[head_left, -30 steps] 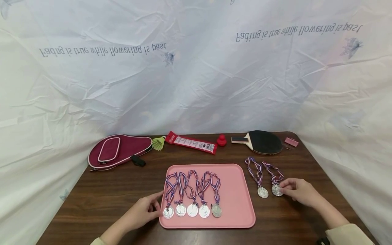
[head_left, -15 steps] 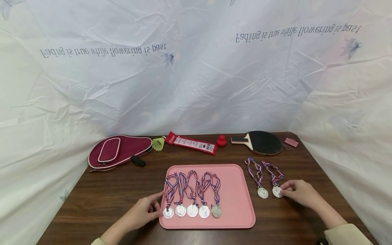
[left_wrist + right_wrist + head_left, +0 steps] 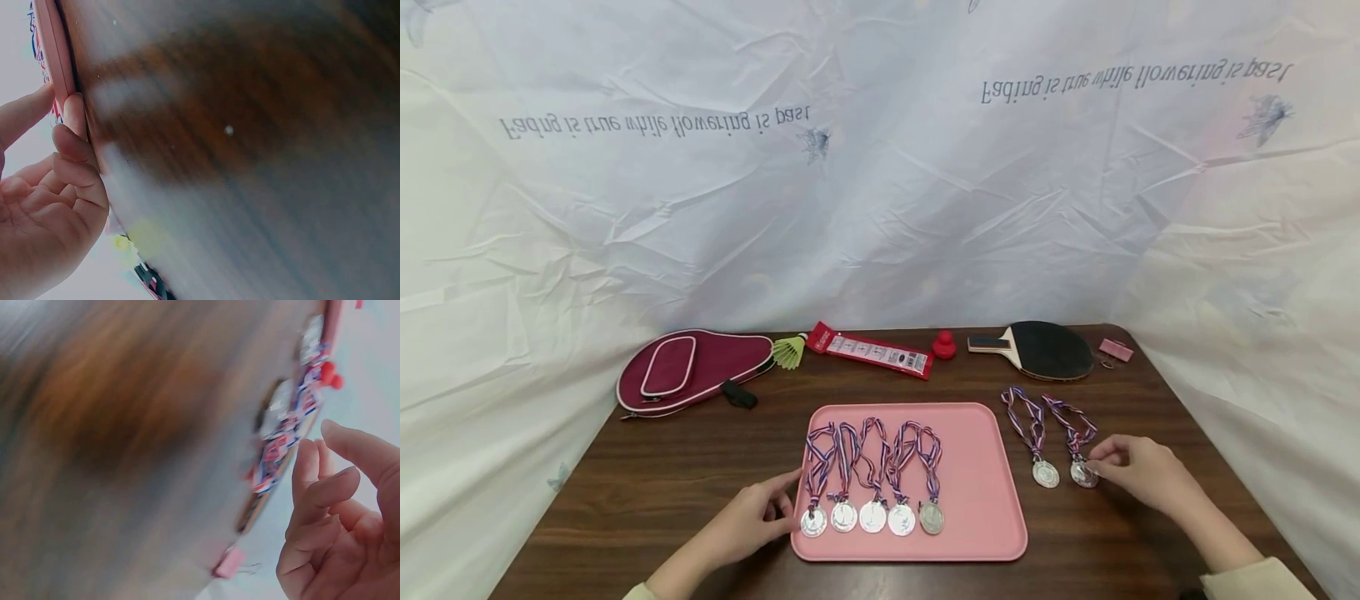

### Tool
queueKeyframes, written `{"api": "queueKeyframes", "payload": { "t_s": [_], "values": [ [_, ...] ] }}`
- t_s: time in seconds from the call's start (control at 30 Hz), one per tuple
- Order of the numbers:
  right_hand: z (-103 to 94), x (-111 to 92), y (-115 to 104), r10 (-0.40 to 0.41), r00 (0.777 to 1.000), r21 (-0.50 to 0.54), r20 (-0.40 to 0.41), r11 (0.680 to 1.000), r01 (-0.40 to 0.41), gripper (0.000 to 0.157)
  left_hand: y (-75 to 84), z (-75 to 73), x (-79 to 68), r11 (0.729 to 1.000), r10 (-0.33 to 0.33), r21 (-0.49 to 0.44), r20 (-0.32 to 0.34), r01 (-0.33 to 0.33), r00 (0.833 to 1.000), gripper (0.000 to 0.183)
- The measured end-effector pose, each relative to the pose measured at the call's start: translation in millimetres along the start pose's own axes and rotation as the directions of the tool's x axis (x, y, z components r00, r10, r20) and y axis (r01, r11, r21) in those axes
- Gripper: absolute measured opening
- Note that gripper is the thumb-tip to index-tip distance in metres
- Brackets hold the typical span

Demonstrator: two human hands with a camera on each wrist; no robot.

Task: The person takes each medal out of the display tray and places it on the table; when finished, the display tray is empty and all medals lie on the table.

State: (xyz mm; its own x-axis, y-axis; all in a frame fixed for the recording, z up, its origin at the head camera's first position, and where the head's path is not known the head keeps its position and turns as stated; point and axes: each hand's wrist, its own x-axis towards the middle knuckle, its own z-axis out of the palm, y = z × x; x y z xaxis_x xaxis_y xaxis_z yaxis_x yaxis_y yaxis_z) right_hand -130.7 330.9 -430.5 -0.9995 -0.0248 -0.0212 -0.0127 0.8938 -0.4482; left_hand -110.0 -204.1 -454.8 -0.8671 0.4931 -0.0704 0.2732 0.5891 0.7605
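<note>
My left hand (image 3: 752, 518) is at the left edge of the pink tray (image 3: 977, 483), thumb and fingertips pinching its rim (image 3: 56, 53). Several medals lie side by side in the tray, their striped ribbons pointing away; the leftmost medal (image 3: 813, 522) is nearest this hand. Right of the tray, two more medals lie on the table. My right hand (image 3: 1138, 468) is beside the outer medal (image 3: 1083, 474), fingertips close to its right edge. The right wrist view is blurred, but shows a gap between the right hand's fingertips (image 3: 306, 456) and that medal (image 3: 279, 411).
Along the table's back are a maroon paddle case (image 3: 700, 367), a yellow shuttlecock (image 3: 789, 352), a red packet (image 3: 872, 352), a small red object (image 3: 944, 344), a table tennis paddle (image 3: 1048, 350) and a pink binder clip (image 3: 1116, 349). White cloth (image 3: 880, 208) hangs behind and at both sides.
The outer right medal has shifted slightly right and toward me, and its face looks darker. My right hand has stayed beside it with little movement. The left hand and tray hold still.
</note>
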Motion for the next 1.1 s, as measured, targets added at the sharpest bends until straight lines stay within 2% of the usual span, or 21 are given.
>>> {"api": "queueKeyframes", "payload": {
  "t_s": [0.13, 0.37, 0.5, 0.67, 0.9, 1.1],
  "values": [
    [-0.9, -4, -22, -0.077, 0.996, 0.022, -0.052, 0.997, 0.079, 0.016, 0.3, 0.3, 0.1, 1.000, -0.001, 0.001, -0.002, 0.001, 1.000, 0.061],
    [13.6, -12, -68, -0.189, 0.976, 0.036, -0.106, 0.980, 0.194, 0.010, 0.9, 0.4, 0.5, 1.000, 0.000, 0.003, -0.003, 0.000, 1.000, 0.061],
    [22.6, -16, -94, -0.245, 0.966, 0.063, -0.088, 0.966, 0.251, 0.008, 0.2, 0.6, 0.8, 1.000, 0.001, 0.003, -0.002, -0.001, 1.000, 0.061],
    [40.2, -19, -115, -0.299, 0.954, 0.102, -0.032, 0.948, 0.301, 0.009, -0.9, 0.9, 1.0, 1.000, 0.011, 0.008, -0.005, -0.011, 1.000, 0.061],
    [62.6, -16, -134, -0.339, 0.940, 0.149, 0.039, 0.932, 0.330, 0.010, -1.4, 0.7, 0.7, 1.000, 0.010, 0.006, -0.004, -0.010, 1.000, 0.061],
    [77.9, -13, -142, -0.388, 0.919, 0.171, 0.072, 0.912, 0.372, 0.011, -0.9, 1.4, 0.8, 1.000, 0.017, 0.010, -0.006, -0.017, 1.000, 0.061]
  ]
}}
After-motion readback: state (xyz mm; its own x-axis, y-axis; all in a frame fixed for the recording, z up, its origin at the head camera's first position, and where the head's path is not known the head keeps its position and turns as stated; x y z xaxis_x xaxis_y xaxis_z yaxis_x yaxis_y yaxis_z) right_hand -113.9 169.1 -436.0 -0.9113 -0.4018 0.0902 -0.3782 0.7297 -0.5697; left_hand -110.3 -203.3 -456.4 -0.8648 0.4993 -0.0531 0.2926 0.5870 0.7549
